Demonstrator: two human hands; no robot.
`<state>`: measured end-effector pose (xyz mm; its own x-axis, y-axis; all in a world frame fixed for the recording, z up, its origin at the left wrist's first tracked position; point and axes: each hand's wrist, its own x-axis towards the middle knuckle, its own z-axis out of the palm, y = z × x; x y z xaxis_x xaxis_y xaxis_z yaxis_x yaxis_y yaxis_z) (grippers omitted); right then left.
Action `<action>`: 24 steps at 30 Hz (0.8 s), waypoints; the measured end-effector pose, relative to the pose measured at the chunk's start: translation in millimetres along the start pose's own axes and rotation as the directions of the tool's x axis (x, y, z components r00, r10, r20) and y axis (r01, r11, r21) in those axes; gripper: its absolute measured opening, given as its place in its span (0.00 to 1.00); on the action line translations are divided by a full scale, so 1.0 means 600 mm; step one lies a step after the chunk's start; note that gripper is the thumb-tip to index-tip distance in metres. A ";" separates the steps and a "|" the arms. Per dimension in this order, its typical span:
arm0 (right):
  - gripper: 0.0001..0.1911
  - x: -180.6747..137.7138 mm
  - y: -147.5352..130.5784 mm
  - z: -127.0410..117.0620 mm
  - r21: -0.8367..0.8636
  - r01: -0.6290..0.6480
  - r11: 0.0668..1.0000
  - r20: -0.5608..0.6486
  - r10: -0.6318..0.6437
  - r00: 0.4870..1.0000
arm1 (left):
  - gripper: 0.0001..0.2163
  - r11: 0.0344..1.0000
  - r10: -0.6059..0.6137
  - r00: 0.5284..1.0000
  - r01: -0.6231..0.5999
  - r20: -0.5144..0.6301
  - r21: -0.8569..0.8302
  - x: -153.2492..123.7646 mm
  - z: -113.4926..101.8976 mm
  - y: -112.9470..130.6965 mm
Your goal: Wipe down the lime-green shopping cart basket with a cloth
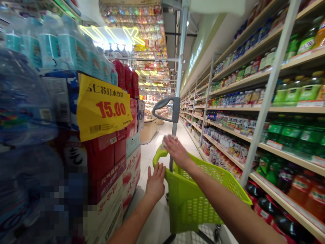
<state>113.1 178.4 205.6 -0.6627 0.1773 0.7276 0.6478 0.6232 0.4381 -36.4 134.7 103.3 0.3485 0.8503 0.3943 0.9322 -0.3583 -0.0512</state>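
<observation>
A lime-green shopping cart (193, 200) stands in front of me, with a curved green handle (158, 154) at its near left. My right hand (177, 152) reaches across to the handle's top, a crumpled white wipe or tissue (166, 140) under its fingertips. Lower down, my left hand (155, 181) has its fingers stretched out and slightly spread, the tips against the handle's near end. Its palm faces away from me, so any contact beneath is hidden. A grey pole (179, 67) with a grey loop grip (166, 109) rises behind the handle.
Shelves of bottled and canned drinks (299, 132) line the right side. Stacked drink cartons (111, 169) crowd the left, bearing a yellow price sign (104, 105) and wrapped bottles (68, 47). A pale tiled aisle (186, 135) runs ahead past a wooden display counter (148, 130).
</observation>
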 end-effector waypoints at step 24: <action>0.19 -0.035 0.008 -0.017 0.021 -0.138 0.990 -0.035 0.138 0.990 | 0.33 0.995 0.015 0.999 -0.012 -0.038 0.096 0.000 0.014 0.011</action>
<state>134.0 169.9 197.9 -0.5531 0.2351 0.7993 0.7250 0.6085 0.3227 -29.4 135.3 95.5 0.3589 0.8296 0.4278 0.9331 -0.3295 -0.1438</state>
